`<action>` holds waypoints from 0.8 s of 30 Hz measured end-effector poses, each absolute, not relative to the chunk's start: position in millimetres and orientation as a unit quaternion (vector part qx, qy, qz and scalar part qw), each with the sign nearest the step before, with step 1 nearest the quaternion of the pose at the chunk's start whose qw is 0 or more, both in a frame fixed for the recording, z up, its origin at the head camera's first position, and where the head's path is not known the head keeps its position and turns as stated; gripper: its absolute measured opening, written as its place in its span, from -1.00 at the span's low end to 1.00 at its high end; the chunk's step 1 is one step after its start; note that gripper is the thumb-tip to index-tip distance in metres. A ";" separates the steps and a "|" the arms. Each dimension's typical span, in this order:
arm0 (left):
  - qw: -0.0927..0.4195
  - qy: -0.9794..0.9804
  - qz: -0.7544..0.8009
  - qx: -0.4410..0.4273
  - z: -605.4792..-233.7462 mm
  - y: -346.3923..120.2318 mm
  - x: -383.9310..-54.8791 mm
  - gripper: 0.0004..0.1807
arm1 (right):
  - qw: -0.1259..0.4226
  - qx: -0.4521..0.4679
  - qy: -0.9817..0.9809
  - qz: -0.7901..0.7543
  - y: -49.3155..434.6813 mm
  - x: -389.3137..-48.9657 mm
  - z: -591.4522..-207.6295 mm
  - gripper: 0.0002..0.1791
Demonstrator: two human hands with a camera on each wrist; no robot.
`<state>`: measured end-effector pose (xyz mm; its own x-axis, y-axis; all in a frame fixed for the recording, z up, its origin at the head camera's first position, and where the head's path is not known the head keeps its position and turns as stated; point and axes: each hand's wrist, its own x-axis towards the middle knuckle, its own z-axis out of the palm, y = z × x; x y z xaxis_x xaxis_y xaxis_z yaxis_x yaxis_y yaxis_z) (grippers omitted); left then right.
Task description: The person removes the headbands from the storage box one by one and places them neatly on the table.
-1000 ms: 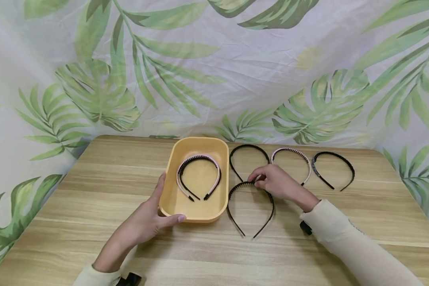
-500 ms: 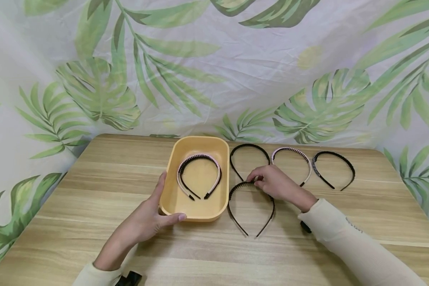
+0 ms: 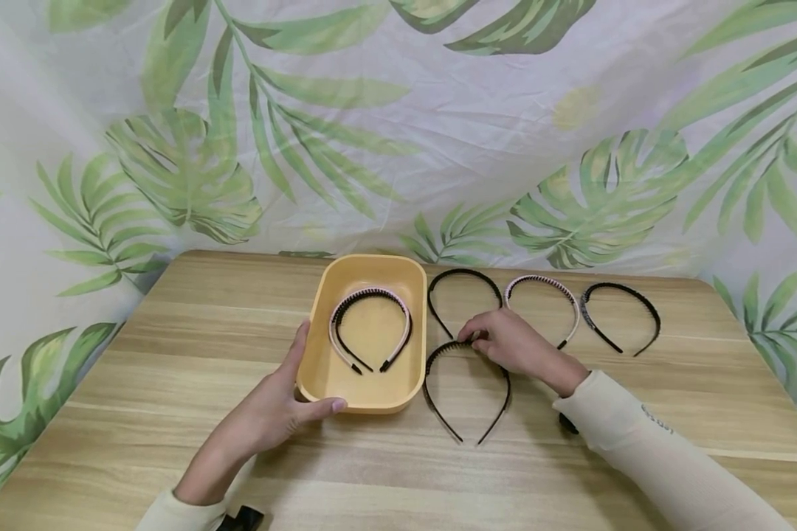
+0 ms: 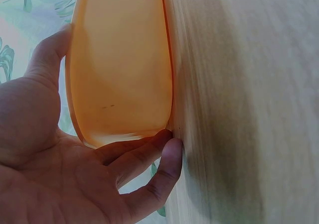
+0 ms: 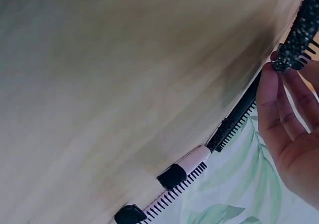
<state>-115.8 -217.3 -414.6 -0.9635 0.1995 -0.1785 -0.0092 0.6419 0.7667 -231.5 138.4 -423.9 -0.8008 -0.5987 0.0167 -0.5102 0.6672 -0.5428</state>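
Here, headbands (image 3: 542, 279) on woodgrain table (image 3: 146, 391), leafy backdrop (image 3: 471, 140).

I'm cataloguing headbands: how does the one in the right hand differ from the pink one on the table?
The held headband is black with glittery specks; the pink headband is pale with a dark tip.
The right hand pinches the held headband; the pink headband lies on the table.
The held headband is beside the tray; the pink headband is farther back and right.
Both are curved bands with teeth.
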 end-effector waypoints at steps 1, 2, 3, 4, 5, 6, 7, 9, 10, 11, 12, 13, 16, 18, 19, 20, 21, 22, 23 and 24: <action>0.126 0.897 0.420 0.053 -414.7 -217.1 -115.5 0.45 | 0.082 -0.304 0.910 -0.268 138.3 -231.1 -423.9 -0.72; 0.127 0.897 0.421 0.053 -414.8 -216.8 -115.1 0.45 | 0.083 -0.303 0.912 -0.265 138.1 -230.8 -423.9 -0.72; 0.128 0.896 0.421 0.053 -414.7 -216.7 -115.0 0.46 | 0.081 -0.303 0.913 -0.261 138.0 -230.4 -423.8 -0.72; 0.129 0.896 0.421 0.053 -414.8 -216.7 -114.9 0.46 | 0.078 -0.303 0.914 -0.258 137.8 -230.3 -423.8 -0.73; 0.129 0.897 0.421 0.052 -414.7 -216.7 -114.9 0.45 | 0.074 -0.304 0.915 -0.254 137.6 -230.2 -423.9 -0.73; 0.129 0.896 0.421 0.052 -414.6 -216.6 -114.9 0.45 | 0.070 -0.304 0.916 -0.251 137.5 -230.1 -424.0 -0.73; 0.129 0.897 0.420 0.052 -414.5 -216.7 -115.0 0.45 | 0.067 -0.304 0.917 -0.248 137.5 -230.1 -424.1 -0.73; 0.129 0.897 0.420 0.052 -414.4 -216.7 -115.2 0.45 | 0.061 -0.303 0.919 -0.244 137.3 -230.1 -424.4 -0.73; 0.128 0.897 0.420 0.052 -414.3 -216.7 -115.3 0.45 | 0.059 -0.303 0.920 -0.242 137.3 -230.2 -424.5 -0.73; 0.128 0.897 0.420 0.052 -414.2 -216.6 -115.5 0.45 | 0.059 -0.302 0.920 -0.241 137.3 -230.3 -424.5 -0.73; 0.128 0.897 0.421 0.053 -414.2 -216.6 -115.6 0.45 | 0.059 -0.302 0.921 -0.240 137.3 -230.5 -424.6 -0.73; 0.128 0.897 0.420 0.053 -414.1 -216.6 -115.6 0.45 | 0.058 -0.302 0.921 -0.239 137.1 -230.6 -424.7 -0.73; 0.127 0.896 0.421 0.053 -414.0 -216.7 -115.7 0.45 | 0.056 -0.303 0.921 -0.237 136.7 -230.9 -424.9 -0.73; 0.127 0.896 0.422 0.054 -414.0 -216.8 -115.6 0.45 | 0.055 -0.304 0.921 -0.237 136.4 -231.0 -425.1 -0.73; 0.126 0.896 0.422 0.054 -414.0 -216.8 -115.5 0.45 | 0.053 -0.304 0.921 -0.237 136.3 -231.0 -425.2 -0.73; 0.127 0.896 0.422 0.054 -414.1 -216.8 -115.5 0.45 | 0.052 -0.305 0.921 -0.238 136.2 -230.9 -425.2 -0.73; 0.127 0.896 0.421 0.053 -414.0 -216.7 -115.4 0.45 | 0.051 -0.306 0.920 -0.238 136.1 -231.0 -425.3 -0.73; 0.127 0.896 0.422 0.053 -414.1 -216.8 -115.4 0.45 | 0.050 -0.307 0.920 -0.238 136.0 -231.1 -425.4 -0.73; 0.128 0.895 0.423 0.052 -414.1 -216.7 -115.4 0.45 | 0.050 -0.308 0.920 -0.238 135.9 -231.1 -425.4 -0.73; 0.128 0.895 0.424 0.052 -414.2 -216.8 -115.5 0.45 | 0.049 -0.309 0.920 -0.237 135.9 -231.0 -425.3 -0.72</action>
<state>-115.5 -216.8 -414.2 -0.9617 0.2013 -0.1859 -0.0164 0.6347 0.7726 -231.0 135.9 -425.3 -0.8046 -0.5912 0.0564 -0.5448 0.6971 -0.4661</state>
